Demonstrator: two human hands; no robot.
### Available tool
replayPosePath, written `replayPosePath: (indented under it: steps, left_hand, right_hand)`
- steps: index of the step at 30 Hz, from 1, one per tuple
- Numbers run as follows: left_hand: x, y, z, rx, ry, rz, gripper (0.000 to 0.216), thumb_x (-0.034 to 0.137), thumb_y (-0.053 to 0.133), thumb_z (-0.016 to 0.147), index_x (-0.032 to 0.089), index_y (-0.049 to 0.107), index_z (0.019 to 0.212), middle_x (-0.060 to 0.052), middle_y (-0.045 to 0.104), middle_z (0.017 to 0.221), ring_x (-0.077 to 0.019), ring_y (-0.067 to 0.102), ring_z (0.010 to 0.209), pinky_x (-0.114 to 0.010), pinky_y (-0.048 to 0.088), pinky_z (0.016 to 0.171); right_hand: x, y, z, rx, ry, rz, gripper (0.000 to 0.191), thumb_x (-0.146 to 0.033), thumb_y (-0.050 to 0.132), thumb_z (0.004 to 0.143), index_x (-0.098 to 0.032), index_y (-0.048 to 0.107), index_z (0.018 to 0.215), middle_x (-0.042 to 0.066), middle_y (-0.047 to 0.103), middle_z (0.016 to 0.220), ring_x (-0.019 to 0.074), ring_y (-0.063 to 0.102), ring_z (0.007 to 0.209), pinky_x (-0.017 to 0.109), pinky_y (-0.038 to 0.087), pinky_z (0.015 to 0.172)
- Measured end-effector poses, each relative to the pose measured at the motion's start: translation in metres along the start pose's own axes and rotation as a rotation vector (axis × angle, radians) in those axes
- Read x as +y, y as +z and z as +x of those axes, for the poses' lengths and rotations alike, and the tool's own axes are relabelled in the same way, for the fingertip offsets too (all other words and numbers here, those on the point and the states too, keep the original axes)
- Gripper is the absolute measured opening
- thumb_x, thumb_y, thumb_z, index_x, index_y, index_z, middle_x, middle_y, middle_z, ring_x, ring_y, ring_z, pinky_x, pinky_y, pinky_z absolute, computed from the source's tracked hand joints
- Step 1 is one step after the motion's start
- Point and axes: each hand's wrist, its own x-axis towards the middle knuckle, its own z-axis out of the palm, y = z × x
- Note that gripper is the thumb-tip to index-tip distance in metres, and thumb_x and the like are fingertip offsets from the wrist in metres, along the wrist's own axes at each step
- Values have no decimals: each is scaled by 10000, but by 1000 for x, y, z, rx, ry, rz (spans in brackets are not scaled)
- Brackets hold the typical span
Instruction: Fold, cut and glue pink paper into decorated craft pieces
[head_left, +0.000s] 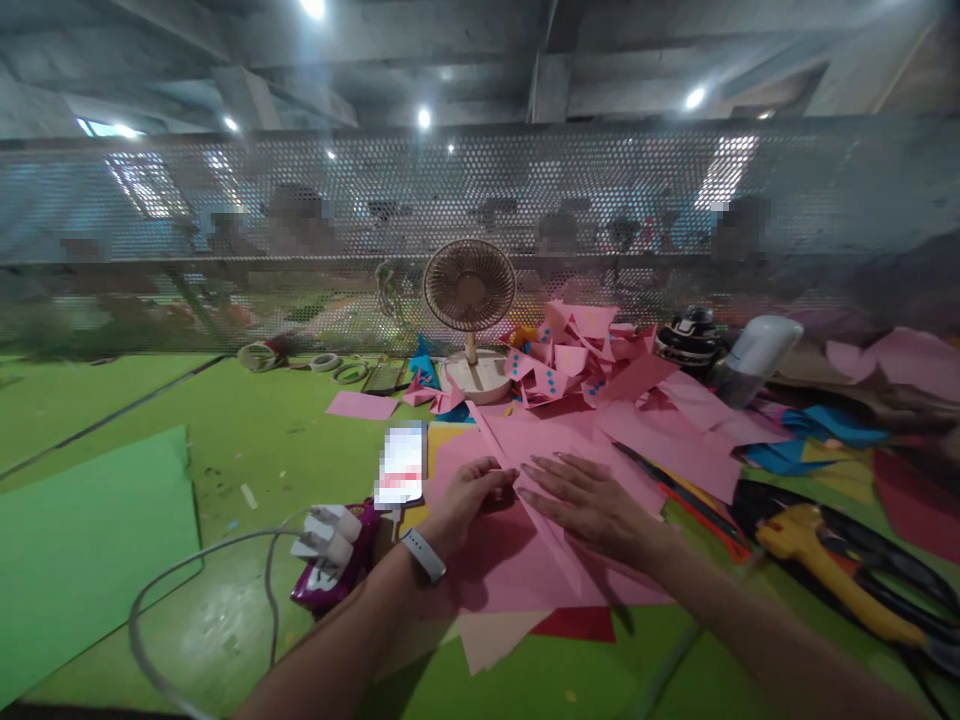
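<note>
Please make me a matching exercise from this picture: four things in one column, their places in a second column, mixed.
1 fan
2 yellow-handled tool
3 green sheet
4 right hand

A flat on the pink paper
B far left
C far right
D upright at the back, centre

Pairs: 1-D, 2-C, 3-B, 4-A

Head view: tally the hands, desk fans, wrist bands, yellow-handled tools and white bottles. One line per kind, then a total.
Hands: 2, left hand and right hand
Desk fan: 1
Wrist band: 1
Yellow-handled tool: 1
White bottle: 1
Total: 6
</note>
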Motion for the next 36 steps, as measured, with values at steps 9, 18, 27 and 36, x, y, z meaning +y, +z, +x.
replayPosePath:
  steps: [9, 18, 27, 36]
  left_hand:
    - [-2, 0, 3, 96, 13, -15, 288, 376, 717, 638, 150, 543, 678, 49, 511, 586, -55, 487, 527, -198, 434, 600]
    - [0, 5, 0, -24, 10, 26, 331, 382, 725, 627, 145, 493, 625, 42, 509, 558, -66, 495, 505, -201, 414, 554]
    - [2, 8, 0, -45, 27, 73, 376, 373, 767, 562, 151, 483, 671, 20, 572, 590, -87, 531, 546, -212, 424, 580]
    - [-3, 17, -9, -165, 78, 279, 230, 342, 695, 660, 138, 602, 711, -28, 615, 679, -120, 569, 598, -246, 460, 615]
  right_hand:
    - [-15, -2, 1, -90, -100, -15, 412, -63, 440, 837, -147, 455, 1240, 107, 480, 1293, 197, 406, 1202, 389, 361, 992]
    - [-12, -4, 4, -94, -128, 0, 396, -66, 409, 862, -163, 448, 1244, 98, 478, 1297, 186, 388, 1224, 391, 382, 986]
    - [-13, -3, -2, -15, -136, 103, 385, -41, 405, 852, -146, 471, 1216, 84, 537, 1240, 162, 459, 1159, 361, 373, 983]
    - [-19, 6, -6, 167, 547, 481, 203, -317, 478, 857, -244, 564, 1025, 34, 666, 889, 172, 605, 793, 279, 459, 706]
